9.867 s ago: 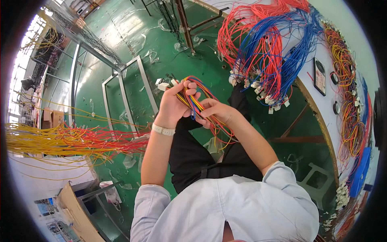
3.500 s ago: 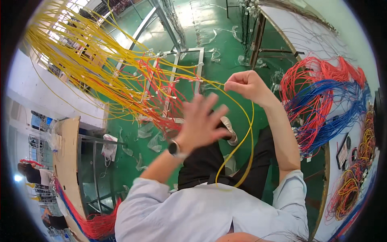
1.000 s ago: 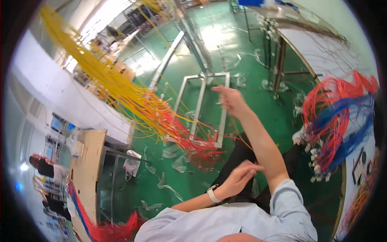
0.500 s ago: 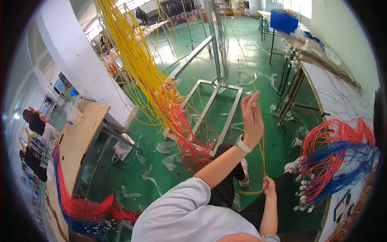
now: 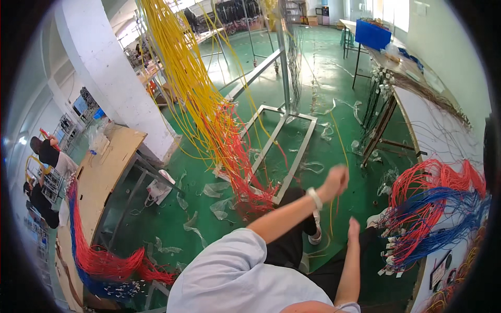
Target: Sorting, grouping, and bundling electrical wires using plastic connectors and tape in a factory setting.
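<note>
My left hand [image 5: 335, 183], with a white band at the wrist, is curled closed and slightly blurred. A thin yellow wire [image 5: 342, 142] comes down to it from above and shows again below it, so the fingers appear to be around the wire. Lower and to the right is my right hand [image 5: 354, 229], seen nearly edge-on with its fingers stretched upward and nothing visible in them. Left of my hands hangs a thick bundle of yellow wires [image 5: 182, 68], its lower part mixed with red wires [image 5: 242, 177].
A metal frame [image 5: 308, 138] stands on the green floor ahead, with plastic scraps around. Red and blue wires [image 5: 428, 208] with white connectors hang off the right table [image 5: 428, 120]. Another wire bundle [image 5: 112, 263] lies by the left wooden table [image 5: 112, 167]. People work far left.
My left hand has come down and its raised fingers have curled in. My right hand has risen slightly, its fingers straightened from a pinch on the wire. The view has shifted a little.
</note>
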Tool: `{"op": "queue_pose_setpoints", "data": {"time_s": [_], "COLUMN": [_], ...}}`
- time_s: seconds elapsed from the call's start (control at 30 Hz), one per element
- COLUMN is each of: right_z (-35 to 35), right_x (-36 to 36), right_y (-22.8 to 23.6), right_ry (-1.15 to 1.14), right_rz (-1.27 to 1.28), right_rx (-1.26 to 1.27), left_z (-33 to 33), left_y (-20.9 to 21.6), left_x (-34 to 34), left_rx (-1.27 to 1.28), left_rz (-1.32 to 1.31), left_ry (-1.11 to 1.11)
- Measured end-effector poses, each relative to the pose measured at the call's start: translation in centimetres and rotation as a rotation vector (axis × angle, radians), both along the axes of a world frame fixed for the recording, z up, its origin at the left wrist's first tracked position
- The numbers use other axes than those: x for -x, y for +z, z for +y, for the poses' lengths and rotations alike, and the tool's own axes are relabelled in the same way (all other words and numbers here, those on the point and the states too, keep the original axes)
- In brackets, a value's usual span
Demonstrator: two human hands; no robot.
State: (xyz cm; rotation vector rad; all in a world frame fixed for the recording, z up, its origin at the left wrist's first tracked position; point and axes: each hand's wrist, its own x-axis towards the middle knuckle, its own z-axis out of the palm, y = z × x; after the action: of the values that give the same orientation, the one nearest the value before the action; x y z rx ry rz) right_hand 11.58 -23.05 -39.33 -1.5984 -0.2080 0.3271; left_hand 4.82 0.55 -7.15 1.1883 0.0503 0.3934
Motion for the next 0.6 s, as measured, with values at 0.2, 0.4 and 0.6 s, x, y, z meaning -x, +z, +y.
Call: {"op": "queue_pose_setpoints", "data": {"time_s": [0.2,0.4,0.6], "right_z": [13.0,9.5,5.4], "right_x": [3.6,2.4,4.0], "right_y": [35.9,41.8,31.8], "right_ry": [0.541,0.381,0.338], "right_rz": [0.264,0.095,0.149], "right_rx": [-0.437,-0.493,-0.078], "left_z": [-12.5,-5.0,-2.9], "left_y": [-21.2,-22.2,-1.1], "left_x": [10.1,9.1,6.1], "left_rx": [-0.622,-1.186,-0.400], "left_rz": [0.293,0.179,-0.116], "left_ry": [-0.214,0.001,0.224]}}
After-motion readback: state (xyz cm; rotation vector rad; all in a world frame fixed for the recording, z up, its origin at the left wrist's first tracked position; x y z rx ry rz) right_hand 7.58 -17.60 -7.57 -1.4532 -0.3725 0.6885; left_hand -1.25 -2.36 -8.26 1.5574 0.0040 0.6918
